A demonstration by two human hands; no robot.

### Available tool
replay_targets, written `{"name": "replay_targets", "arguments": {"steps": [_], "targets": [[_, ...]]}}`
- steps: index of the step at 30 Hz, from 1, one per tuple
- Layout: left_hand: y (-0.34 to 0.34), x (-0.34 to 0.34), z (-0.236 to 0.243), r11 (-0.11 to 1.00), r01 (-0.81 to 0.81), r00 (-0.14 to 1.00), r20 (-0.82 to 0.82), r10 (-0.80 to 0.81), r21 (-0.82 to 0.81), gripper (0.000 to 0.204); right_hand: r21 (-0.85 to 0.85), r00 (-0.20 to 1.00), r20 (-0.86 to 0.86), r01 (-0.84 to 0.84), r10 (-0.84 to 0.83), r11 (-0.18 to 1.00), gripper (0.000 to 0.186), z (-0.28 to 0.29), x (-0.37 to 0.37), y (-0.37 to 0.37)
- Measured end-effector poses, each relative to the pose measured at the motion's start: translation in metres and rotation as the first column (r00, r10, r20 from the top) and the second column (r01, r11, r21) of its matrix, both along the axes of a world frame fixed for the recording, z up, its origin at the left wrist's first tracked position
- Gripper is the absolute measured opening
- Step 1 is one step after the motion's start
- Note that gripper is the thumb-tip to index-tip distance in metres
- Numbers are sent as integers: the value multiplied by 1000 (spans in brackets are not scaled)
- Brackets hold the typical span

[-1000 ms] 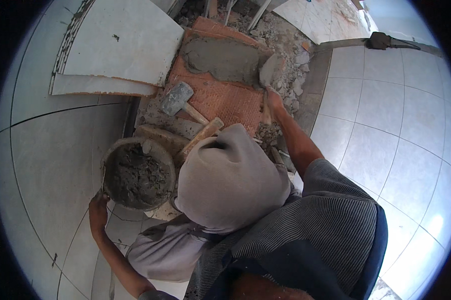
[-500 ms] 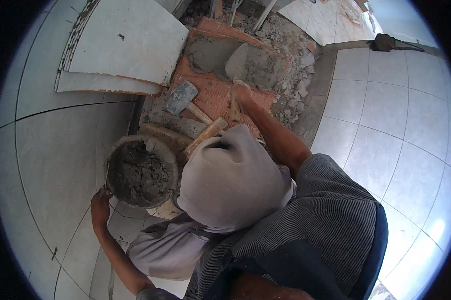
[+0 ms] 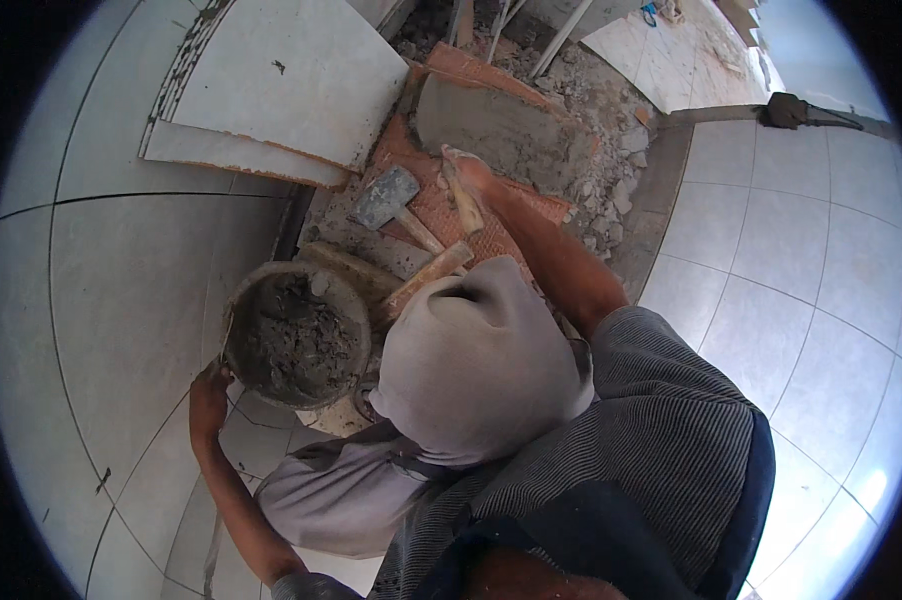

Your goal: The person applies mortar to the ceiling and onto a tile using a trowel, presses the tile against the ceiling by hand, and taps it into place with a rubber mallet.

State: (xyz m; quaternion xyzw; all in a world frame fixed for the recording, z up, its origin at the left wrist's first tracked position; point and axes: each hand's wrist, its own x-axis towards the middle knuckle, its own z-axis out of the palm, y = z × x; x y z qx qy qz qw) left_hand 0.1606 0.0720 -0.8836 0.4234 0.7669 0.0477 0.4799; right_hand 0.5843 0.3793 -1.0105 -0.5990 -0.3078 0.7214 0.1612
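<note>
In the head view, the right hand (image 3: 474, 175) grips the trowel (image 3: 466, 212) by its handle, the sensible hold, beside the tile's (image 3: 408, 150) mortar (image 3: 531, 130); the left hand (image 3: 209, 402) grasps the bucket's (image 3: 259, 292) edge. Trowel probably light, stiff; bucket likely heavy.

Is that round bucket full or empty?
Partly full: a lumpy grey mix lies inside the bucket, below its rim, leaving some inner wall showing.

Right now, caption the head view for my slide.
Left grip at the edge of a bucket, right grip around a wooden-handled trowel at spread grey mortar.
</note>
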Motion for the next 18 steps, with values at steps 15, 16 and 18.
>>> {"name": "replay_targets", "arguments": {"steps": [15,16,18], "targets": [[7,14,4,997,1,976,-218,15,73,29,282,423,-69,-861,904,424,49,138,-61,-24],[6,13,5,1000,-20,976,-215,25,23,28,550,302,275,-828,913,109,45,129,-73,-33],[-4,5,-7,998,-59,977,-207,52,-25,28,654,243,596,-700,765,-287,41,130,-101,-48]]}}
